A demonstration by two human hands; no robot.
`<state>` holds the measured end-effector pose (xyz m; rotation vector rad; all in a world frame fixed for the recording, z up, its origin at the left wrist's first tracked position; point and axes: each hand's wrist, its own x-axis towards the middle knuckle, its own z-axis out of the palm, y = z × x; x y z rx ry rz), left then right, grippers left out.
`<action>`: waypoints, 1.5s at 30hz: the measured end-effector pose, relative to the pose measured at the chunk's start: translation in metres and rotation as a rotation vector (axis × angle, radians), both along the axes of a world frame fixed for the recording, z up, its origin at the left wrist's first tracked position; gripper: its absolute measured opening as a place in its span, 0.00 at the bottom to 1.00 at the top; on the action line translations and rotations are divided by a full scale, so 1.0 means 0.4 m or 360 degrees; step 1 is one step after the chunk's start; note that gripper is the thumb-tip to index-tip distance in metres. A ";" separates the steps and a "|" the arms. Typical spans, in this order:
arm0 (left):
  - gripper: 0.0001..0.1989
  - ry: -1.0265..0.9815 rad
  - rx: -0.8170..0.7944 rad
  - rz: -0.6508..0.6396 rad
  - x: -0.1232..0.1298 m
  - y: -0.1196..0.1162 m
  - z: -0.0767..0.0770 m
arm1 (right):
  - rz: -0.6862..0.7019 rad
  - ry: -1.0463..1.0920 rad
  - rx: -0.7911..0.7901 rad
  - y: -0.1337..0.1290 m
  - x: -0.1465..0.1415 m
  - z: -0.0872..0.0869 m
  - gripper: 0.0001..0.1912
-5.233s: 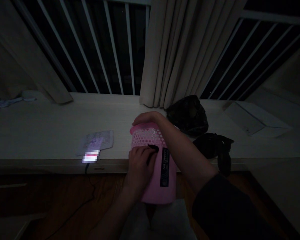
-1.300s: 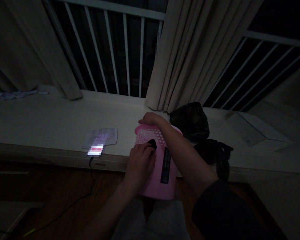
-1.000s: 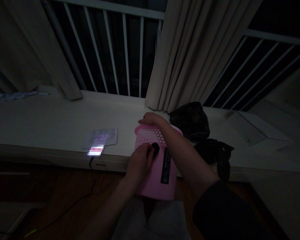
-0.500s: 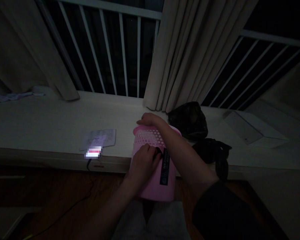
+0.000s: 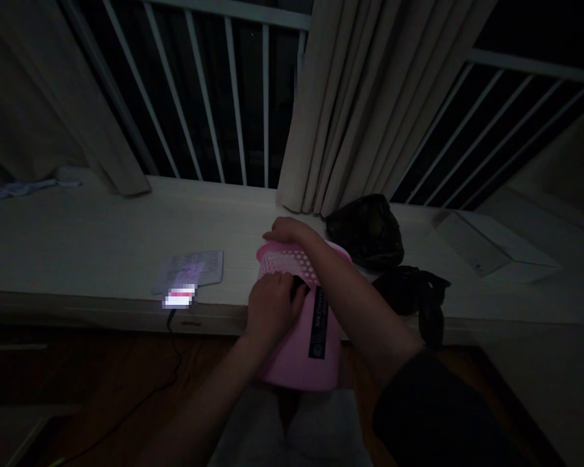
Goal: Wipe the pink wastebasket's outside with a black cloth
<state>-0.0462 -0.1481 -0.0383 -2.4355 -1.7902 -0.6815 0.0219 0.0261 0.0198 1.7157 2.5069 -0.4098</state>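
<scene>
A pink plastic garbage bin (image 5: 296, 357), holed near its top and bearing a black label (image 5: 318, 324), is tilted towards me, its rim over the sill edge. My right hand (image 5: 286, 229) bends over the rim at the far left and steadies the bin; its fingertips are partly hidden. My left hand (image 5: 272, 301) is closed round a small black object (image 5: 299, 285) and presses it to the bin's side just below the holes. Mostly covered by my fingers, that object's kind cannot be made out.
Right of the bin, black plastic bags (image 5: 367, 230) lie on the white sill (image 5: 102, 246). A lit phone-like device (image 5: 180, 296) with a cable rests on papers (image 5: 207, 266) to the left. Behind are curtains (image 5: 321, 130) and window bars; a white box (image 5: 496, 246) stands far right.
My left hand has moved slightly up and left along the bin's side with the small black object. The right hand keeps its place at the rim.
</scene>
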 end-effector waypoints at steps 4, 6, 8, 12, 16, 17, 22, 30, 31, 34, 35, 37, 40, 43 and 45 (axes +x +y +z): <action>0.11 0.0096 -0.0066 -0.0096 0.004 -0.011 0.019 | 0.0013 0.0003 -0.0007 0.004 -0.002 -0.004 0.25; 0.12 0.0114 -0.0136 -0.0042 0.003 -0.014 0.027 | 0.0015 0.0007 0.0000 0.004 -0.002 -0.004 0.26; 0.13 0.0098 -0.0237 0.0011 0.002 -0.015 0.034 | 0.0016 0.0009 0.0000 0.003 -0.002 -0.002 0.26; 0.13 0.0075 -0.0423 -0.0071 0.008 -0.012 0.042 | 0.0024 0.0008 -0.0023 -0.002 -0.002 0.004 0.24; 0.16 0.0026 -0.0476 0.0073 0.021 -0.011 0.043 | 0.0024 0.0001 -0.0042 -0.007 0.000 0.012 0.24; 0.16 0.0016 -0.0482 0.0054 0.026 -0.013 0.042 | 0.0020 -0.0004 -0.0057 -0.009 0.001 0.015 0.24; 0.13 0.0001 -0.0487 -0.0072 0.039 -0.018 0.042 | -0.0003 -0.0012 -0.0110 -0.013 0.005 0.025 0.24; 0.14 0.0064 -0.0543 -0.0107 0.062 -0.016 0.068 | -0.0012 -0.0012 -0.0136 -0.007 0.006 0.022 0.24; 0.14 0.0061 -0.0538 -0.0076 0.064 -0.015 0.069 | -0.0012 -0.0011 -0.0135 -0.006 0.007 0.021 0.24; 0.15 0.0070 -0.0546 -0.0111 0.067 -0.015 0.069 | -0.0008 -0.0013 -0.0149 -0.006 0.007 0.021 0.24; 0.14 0.0071 -0.0555 -0.0142 0.067 -0.016 0.067 | -0.0007 -0.0014 -0.0154 -0.008 0.007 0.023 0.24; 0.15 0.0049 -0.0536 -0.0135 0.065 -0.016 0.063 | -0.0006 -0.0010 -0.0154 -0.011 0.007 0.025 0.24; 0.14 0.0026 -0.0492 -0.0086 0.061 -0.017 0.060 | -0.0008 -0.0001 -0.0154 -0.012 0.006 0.026 0.24; 0.14 0.0054 -0.0523 -0.0146 0.053 -0.018 0.059 | -0.0013 0.0007 -0.0161 -0.007 0.007 0.021 0.24; 0.15 0.0039 -0.0506 -0.0081 0.047 -0.018 0.057 | -0.0020 0.0007 -0.0165 -0.002 0.008 0.016 0.24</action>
